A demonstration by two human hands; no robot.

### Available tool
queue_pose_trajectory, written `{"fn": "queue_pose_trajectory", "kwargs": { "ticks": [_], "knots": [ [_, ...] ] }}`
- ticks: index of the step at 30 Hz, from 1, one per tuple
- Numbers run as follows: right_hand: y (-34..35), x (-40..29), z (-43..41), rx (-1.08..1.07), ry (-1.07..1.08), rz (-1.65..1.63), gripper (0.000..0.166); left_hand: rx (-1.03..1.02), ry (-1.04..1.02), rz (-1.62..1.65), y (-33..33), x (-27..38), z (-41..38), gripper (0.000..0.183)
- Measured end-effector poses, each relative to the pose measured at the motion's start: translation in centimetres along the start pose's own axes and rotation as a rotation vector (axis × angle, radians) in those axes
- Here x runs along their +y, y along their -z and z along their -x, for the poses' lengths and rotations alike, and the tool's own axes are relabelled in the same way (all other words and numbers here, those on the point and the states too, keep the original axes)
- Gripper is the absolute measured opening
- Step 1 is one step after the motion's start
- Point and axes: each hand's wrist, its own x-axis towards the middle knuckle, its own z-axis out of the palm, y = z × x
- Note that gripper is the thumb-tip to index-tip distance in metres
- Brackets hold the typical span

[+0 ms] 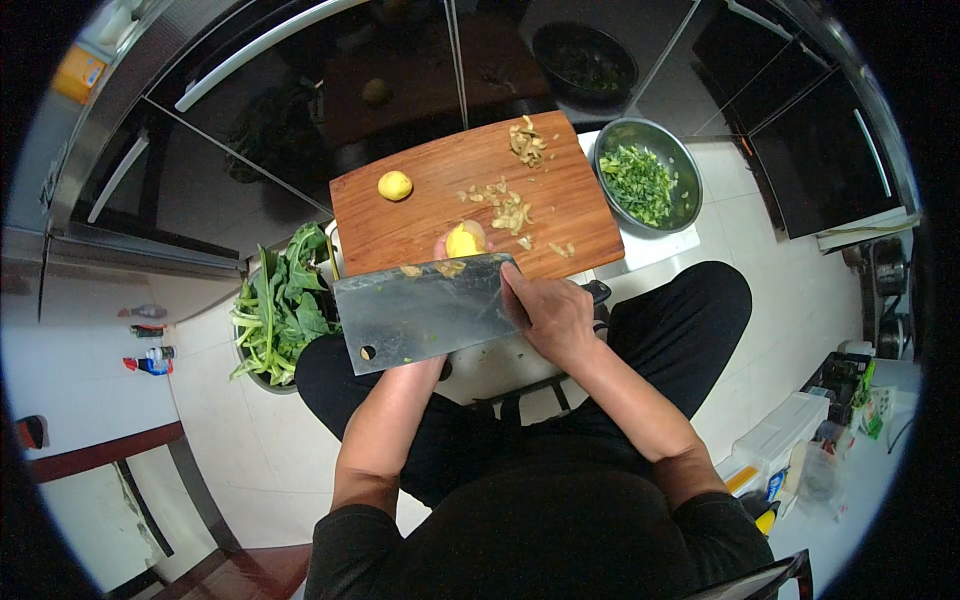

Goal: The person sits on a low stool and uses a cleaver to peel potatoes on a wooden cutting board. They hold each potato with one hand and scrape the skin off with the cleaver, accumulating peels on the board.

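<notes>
My right hand [556, 311] grips a broad Chinese cleaver [427, 315] near its handle, thumb against the blade. Behind the blade, my left hand [440, 247] holds a partly peeled potato [465, 238]; only bits of its fingers show, the rest being hidden. The cleaver's upper edge lies close to the potato, and scraps of peel cling to the blade. Both hands are over the near edge of a wooden cutting board [442, 161]. On the board's left sits a yellow peeled potato [395, 186]. Thin peelings [512, 212] are scattered right of centre, with another pile [528, 144] at the far edge.
A metal bowl [694, 214] of chopped greens [639, 184] stands right of the board. To the left, leafy vegetables [281, 307] overfill a basin on the tiled floor [225, 405]. Dark glossy cabinets [397, 75] rise behind the board. Plastic containers [780, 427] line the right side.
</notes>
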Motion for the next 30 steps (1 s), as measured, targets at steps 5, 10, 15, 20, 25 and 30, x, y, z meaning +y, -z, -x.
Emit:
{"fn": "queue_pose_trajectory", "kwargs": {
  "ticks": [5, 10, 15, 20, 25, 30],
  "knots": [
    [-0.4, 0.6, 0.1, 0.028, 0.033, -0.02, 0.034, 0.063, -0.063, -0.116, -0.7, 0.2, 0.6, 0.04],
    [-0.2, 0.8, -0.2, 0.038, 0.043, 0.032, 0.035, 0.131, -0.079, -0.116, -1.4, 0.2, 1.1, 0.038],
    [-0.9, 1.6, 0.0, 0.022, 0.021, 0.05, 0.034, 0.191, -0.039, -0.001, -2.3, 0.4, 1.8, 0.037],
    [-1.5, 2.4, 0.1, 0.082, 0.037, 0.054, 0.035, 0.273, 0.013, 0.164, -2.9, 0.9, 2.5, 0.035],
    [-1.3, 2.8, -0.3, 0.088, 0.01, 0.023, 0.028, 0.3, 0.034, 0.214, -3.3, 1.3, 3.2, 0.033],
    [-1.4, 3.5, -0.1, 0.071, -0.014, 0.005, 0.029, 0.212, 0.001, 0.04, -1.9, 0.3, 2.6, 0.028]
  ]
}}
